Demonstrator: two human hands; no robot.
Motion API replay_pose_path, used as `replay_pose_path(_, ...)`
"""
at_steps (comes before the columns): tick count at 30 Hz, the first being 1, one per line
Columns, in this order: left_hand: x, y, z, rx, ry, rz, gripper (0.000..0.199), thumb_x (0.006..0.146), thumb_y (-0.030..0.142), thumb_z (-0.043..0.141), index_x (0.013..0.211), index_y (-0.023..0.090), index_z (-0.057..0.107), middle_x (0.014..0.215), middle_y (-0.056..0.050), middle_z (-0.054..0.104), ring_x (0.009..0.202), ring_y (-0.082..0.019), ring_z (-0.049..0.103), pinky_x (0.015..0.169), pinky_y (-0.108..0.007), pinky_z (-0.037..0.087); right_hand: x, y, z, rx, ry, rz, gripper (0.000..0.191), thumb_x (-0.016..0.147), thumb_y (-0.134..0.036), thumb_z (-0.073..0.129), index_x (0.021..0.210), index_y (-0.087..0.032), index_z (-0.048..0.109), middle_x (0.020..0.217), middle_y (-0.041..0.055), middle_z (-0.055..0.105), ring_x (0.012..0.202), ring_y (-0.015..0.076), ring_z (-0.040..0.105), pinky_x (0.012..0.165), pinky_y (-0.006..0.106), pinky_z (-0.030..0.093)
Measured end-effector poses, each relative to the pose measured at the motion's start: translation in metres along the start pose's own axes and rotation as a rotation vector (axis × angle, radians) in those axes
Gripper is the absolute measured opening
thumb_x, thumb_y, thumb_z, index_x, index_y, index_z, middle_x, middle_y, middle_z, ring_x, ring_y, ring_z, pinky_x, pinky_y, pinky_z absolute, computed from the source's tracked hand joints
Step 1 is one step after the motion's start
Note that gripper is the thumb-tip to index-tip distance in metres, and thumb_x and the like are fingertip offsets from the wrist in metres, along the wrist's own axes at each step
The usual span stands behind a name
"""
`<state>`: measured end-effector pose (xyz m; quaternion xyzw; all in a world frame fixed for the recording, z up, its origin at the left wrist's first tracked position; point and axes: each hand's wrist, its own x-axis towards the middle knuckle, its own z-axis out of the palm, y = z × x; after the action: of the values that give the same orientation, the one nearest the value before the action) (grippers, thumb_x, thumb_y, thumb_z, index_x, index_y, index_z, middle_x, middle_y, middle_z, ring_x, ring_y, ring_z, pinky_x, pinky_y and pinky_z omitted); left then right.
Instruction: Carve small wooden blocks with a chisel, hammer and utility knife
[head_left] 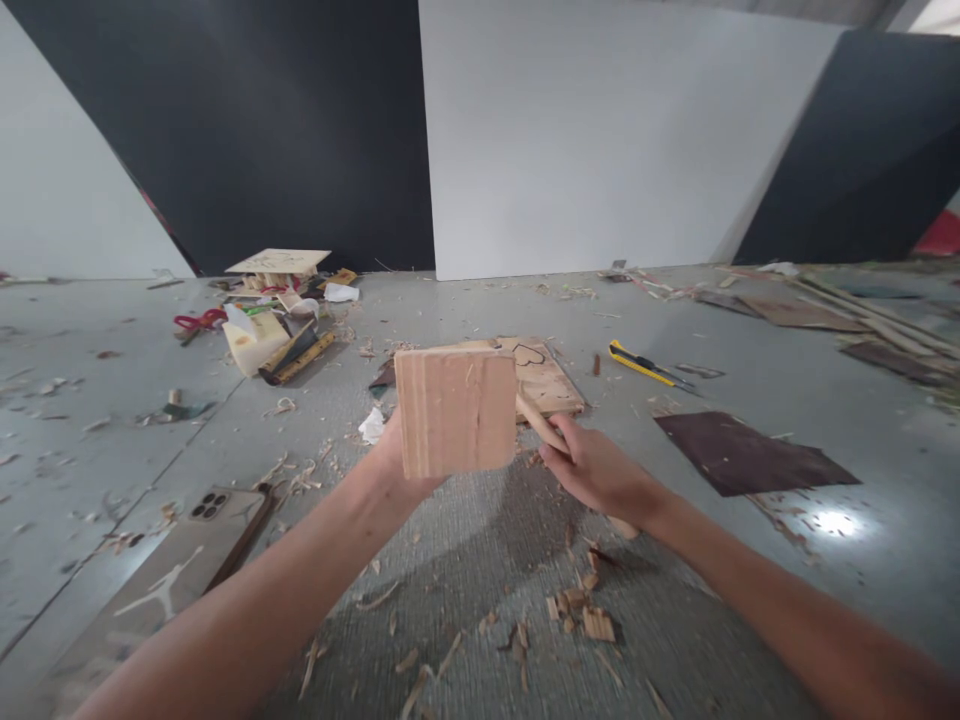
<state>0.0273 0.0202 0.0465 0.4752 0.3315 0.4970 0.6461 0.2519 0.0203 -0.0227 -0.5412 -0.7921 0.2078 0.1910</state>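
Head: two hands (600,472), one block (456,415), one stick (541,422)

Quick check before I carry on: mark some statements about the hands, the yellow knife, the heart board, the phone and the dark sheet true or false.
1. The right hand grips a wooden stick. True.
2. The left hand holds the yellow knife. False: the yellow knife lies on the floor; that hand is behind the wooden block.
3. The board bears a heart outline. True.
4. The phone lies right of the right arm. False: the phone is by the left arm.
5. The dark sheet lies nearer than the knife. True.
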Motion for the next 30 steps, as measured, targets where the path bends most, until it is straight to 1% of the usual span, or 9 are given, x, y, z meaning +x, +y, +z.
replay_pose_path(7,0.003,-0.010,-0.007,-0.092,-0.008,-0.027,0.038,0.084,0.053,0.050,0.071,0.019,0.059,0.042,0.002,0.042,0.044,-0.013,0.051,0.037,-0.020,0.037,-0.004,-0.013,0.000,-0.133,0.012,0.024,0.027,0.089,-0.032,0.039,0.110,-0.016,0.040,0.071,0.0064,0.061,0.056,0.0191,0.053,0.052,0.030,0.028)
replay_pose_path(12,0.007,-0.004,-0.010,-0.247,0.022,-0.089,0.030,0.088,0.045,0.051,0.074,0.018,0.055,0.058,0.000,0.053,0.052,-0.011,0.055,0.048,-0.021,0.047,-0.008,-0.020,0.006,-0.233,0.102,-0.078,0.022,0.085,-0.021,0.039,0.106,-0.017,0.044,0.093,0.0127,0.062,0.071,0.0218,0.057,0.058,0.031,0.033)
replay_pose_path(14,0.007,0.001,-0.006,-0.278,0.035,-0.029,0.023,0.090,0.037,0.050,0.080,0.017,0.055,0.068,0.000,0.056,0.057,-0.010,0.057,0.056,-0.022,0.050,-0.009,-0.021,0.007,-0.273,0.096,-0.097,0.021,0.084,-0.022,0.040,0.104,-0.018,0.046,0.096,0.0134,0.061,0.074,0.0232,0.057,0.060,0.033,0.036)
replay_pose_path(16,0.005,0.004,0.000,-0.229,-0.028,0.062,0.017,0.091,0.032,0.050,0.084,0.017,0.055,0.074,0.000,0.056,0.061,-0.010,0.057,0.059,-0.024,0.050,-0.009,-0.022,0.003,-0.274,0.102,-0.133,0.026,0.083,-0.026,0.044,0.107,-0.018,0.048,0.101,0.0147,0.059,0.081,0.0258,0.057,0.065,0.036,0.039)
replay_pose_path(18,0.002,0.004,0.004,-0.145,-0.138,0.119,0.017,0.091,0.030,0.051,0.080,0.017,0.055,0.074,0.000,0.055,0.062,-0.010,0.055,0.061,-0.023,0.047,-0.008,-0.024,-0.005,-0.159,0.165,-0.158,0.029,0.083,-0.031,0.048,0.110,-0.020,0.048,0.106,0.0135,0.057,0.090,0.0271,0.056,0.073,0.039,0.042)
replay_pose_path(21,-0.002,0.001,0.006,-0.085,-0.251,0.164,0.022,0.090,0.029,0.053,0.072,0.016,0.053,0.067,0.000,0.050,0.062,-0.009,0.049,0.064,-0.022,0.042,-0.010,-0.032,-0.016,0.279,0.202,-0.100,0.023,0.090,-0.038,0.044,0.107,-0.023,0.048,0.100,0.0083,0.058,0.089,0.0226,0.057,0.076,0.037,0.045)
replay_pose_path(24,-0.004,-0.002,0.009,-0.094,-0.296,0.171,0.021,0.090,0.028,0.053,0.072,0.017,0.052,0.065,0.001,0.045,0.063,-0.010,0.045,0.064,-0.022,0.039,-0.015,-0.045,-0.013,0.696,-0.009,-0.019,0.036,0.090,-0.048,0.046,0.119,-0.026,0.042,0.103,0.0068,0.058,0.079,0.0177,0.059,0.065,0.033,0.050)
replay_pose_path(27,-0.008,-0.001,0.014,-0.129,-0.268,0.178,0.023,0.088,0.030,0.053,0.070,0.017,0.048,0.066,0.001,0.041,0.063,-0.011,0.042,0.064,-0.024,0.038,-0.020,-0.060,0.001,0.912,-0.230,0.054,0.059,0.083,-0.049,0.059,0.132,-0.030,0.032,0.099,0.0050,0.058,0.069,0.0156,0.061,0.051,0.028,0.050)
replay_pose_path(30,-0.014,0.001,0.021,-0.119,-0.223,0.230,0.031,0.084,0.036,0.055,0.063,0.017,0.041,0.063,0.002,0.035,0.060,-0.011,0.037,0.061,-0.026,0.036,-0.021,-0.069,0.012,1.148,-0.259,0.105,0.064,0.078,-0.042,0.067,0.130,-0.029,0.032,0.092,0.0025,0.059,0.064,0.0157,0.064,0.042,0.024,0.047)
